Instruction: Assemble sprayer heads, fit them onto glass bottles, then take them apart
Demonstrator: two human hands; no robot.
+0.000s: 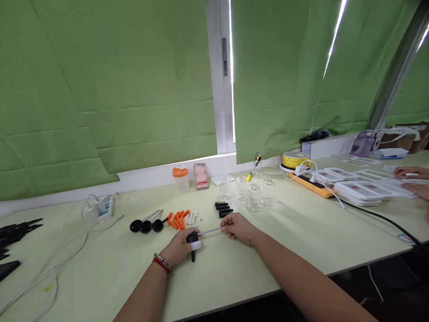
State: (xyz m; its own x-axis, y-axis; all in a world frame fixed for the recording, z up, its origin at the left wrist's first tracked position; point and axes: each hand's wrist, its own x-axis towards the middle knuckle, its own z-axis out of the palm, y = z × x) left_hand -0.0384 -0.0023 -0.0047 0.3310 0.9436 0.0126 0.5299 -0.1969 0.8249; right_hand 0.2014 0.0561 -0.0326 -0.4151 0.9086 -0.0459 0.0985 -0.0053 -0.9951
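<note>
My left hand [177,248] is closed around a black plastic part [192,239] with a short stem pointing toward the table's front edge. A thin metal rod [210,230] runs from this part to my right hand [238,228], whose fingertips pinch its far end. Left of the hands lie several round black parts [145,226], with metal rods behind them. Just beyond my left hand are several orange curved pieces [178,219] and small metal pins [192,219]. A row of short black ridged pieces [222,208] lies beyond my right hand.
Clear glass vessels [254,197] stand behind my right hand. An orange-lidded cup [181,180] is near the wall. Cables and a white power strip [104,209] lie left; an orange power strip [313,185] lies right. Another person's hands [415,179] touch stacked white cards [363,192].
</note>
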